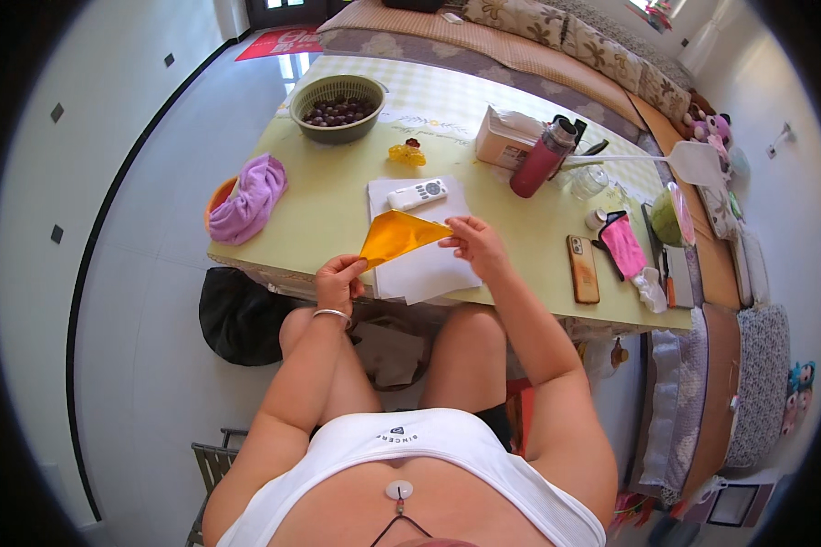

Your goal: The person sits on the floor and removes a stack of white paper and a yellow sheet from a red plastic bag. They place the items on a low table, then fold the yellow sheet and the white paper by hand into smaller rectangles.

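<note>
Between my two hands is a shiny golden-yellow sheet of paper [398, 236], folded into a roughly triangular shape. My left hand [341, 277] pinches its lower left corner between thumb and fingers. At the right corner, my right hand [472, 244] has it pinched the same way. The folded paper is held just above a stack of white paper sheets [429, 274] at the table's near edge. A white remote control [417, 193] lies on the far part of that stack, just beyond the folded paper.
On the table [324, 214] are a green basket [337, 134] of dark grapes, a purple cloth [249, 200], a yellow figurine [407, 155], a tissue box [502, 139], a maroon flask [540, 164], a glass jar [589, 182], a phone [583, 269] and a pink cloth [621, 244]. A sofa [483, 46] stands beyond.
</note>
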`<state>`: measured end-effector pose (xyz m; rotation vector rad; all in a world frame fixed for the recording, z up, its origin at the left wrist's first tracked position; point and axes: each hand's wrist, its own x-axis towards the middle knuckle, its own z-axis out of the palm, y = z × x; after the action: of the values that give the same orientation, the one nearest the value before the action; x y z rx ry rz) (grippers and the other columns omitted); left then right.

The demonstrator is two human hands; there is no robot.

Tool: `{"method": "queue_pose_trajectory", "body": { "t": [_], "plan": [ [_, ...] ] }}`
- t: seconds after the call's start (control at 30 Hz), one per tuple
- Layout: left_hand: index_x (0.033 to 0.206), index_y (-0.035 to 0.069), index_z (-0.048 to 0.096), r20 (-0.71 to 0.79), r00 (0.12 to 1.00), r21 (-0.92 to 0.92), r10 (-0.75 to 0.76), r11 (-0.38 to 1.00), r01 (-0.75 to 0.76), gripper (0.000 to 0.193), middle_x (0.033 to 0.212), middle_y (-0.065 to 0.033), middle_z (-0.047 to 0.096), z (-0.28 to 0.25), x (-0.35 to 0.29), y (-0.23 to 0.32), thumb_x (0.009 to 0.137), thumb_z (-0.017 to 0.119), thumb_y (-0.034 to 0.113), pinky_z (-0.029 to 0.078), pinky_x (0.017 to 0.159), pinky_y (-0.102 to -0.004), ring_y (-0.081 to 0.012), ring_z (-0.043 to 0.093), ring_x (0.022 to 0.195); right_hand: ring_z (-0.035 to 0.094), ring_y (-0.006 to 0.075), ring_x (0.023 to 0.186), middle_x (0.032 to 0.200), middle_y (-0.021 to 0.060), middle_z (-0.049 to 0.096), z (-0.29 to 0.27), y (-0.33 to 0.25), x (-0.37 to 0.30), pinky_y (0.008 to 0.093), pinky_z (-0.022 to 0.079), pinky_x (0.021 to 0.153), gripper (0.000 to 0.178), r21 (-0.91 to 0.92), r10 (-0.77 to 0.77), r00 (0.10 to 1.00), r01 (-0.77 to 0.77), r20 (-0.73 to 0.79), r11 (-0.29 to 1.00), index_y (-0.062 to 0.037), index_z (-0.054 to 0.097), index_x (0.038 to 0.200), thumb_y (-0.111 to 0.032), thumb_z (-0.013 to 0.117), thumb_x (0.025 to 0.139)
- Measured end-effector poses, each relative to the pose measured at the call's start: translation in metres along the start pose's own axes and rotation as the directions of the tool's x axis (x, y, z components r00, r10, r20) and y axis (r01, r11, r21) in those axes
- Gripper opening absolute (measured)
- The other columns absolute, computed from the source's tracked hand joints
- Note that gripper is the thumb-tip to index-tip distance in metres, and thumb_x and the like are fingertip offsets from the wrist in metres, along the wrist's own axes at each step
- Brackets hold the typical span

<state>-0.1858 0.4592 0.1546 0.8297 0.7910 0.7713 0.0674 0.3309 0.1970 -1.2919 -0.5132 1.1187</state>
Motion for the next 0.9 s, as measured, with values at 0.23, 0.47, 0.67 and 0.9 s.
{"method": "queue_pose_trajectory", "body": {
  "t": [0.23,0.47,0.67,0.9],
  "plan": [
    [0.087,0.003,0.068,0.040,0.999,-0.065,0.014,0.998,-0.012,0.009,0.072,-0.0038,0.066,-0.010,0.006,-0.006,0.080,0.074,0.003,0.036,0.038,-0.0208,-0.0085,0.051,0.043,0.067,0.0118,0.074,0.094,0.0052,0.068,0.085,0.024,-0.023,0.0190,0.040,0.050,0.022,0.089,-0.037,0.998,0.041,-0.053,0.995,-0.0041,0.064,0.105,-0.020,0.067,0.091],
    [0.082,0.005,0.067,0.126,0.992,-0.017,-0.030,0.999,0.032,0.009,0.072,-0.0039,0.067,-0.013,0.002,-0.002,0.079,0.076,0.006,0.035,0.040,-0.0199,-0.0083,0.051,0.044,0.052,0.0032,0.061,0.080,-0.0014,0.064,0.097,0.040,-0.014,0.0176,0.032,0.050,0.013,0.138,-0.221,0.960,0.246,-0.175,0.959,-0.0071,0.067,0.097,-0.018,0.068,0.090],
    [0.078,0.006,0.065,0.181,0.983,0.016,-0.023,1.000,0.020,0.010,0.070,-0.0043,0.067,-0.013,0.001,-0.001,0.079,0.076,0.006,0.033,0.039,-0.0199,-0.0074,0.050,0.043,0.054,0.0028,0.069,0.083,-0.0028,0.065,0.080,0.016,-0.018,0.0165,0.033,0.053,0.013,0.189,-0.347,0.903,0.398,-0.252,0.898,-0.0072,0.069,0.102,-0.010,0.067,0.089],
    [0.077,0.008,0.065,0.175,0.984,0.035,-0.017,0.999,0.011,0.010,0.068,-0.0049,0.067,-0.009,0.001,-0.001,0.080,0.074,0.006,0.031,0.039,-0.0195,-0.0062,0.045,0.041,0.055,0.0049,0.062,0.082,-0.0002,0.066,0.058,0.009,-0.020,0.0168,0.034,0.050,0.020,0.094,-0.462,0.870,0.481,-0.171,0.872,-0.0054,0.068,0.107,-0.001,0.065,0.088]
  ]
}}
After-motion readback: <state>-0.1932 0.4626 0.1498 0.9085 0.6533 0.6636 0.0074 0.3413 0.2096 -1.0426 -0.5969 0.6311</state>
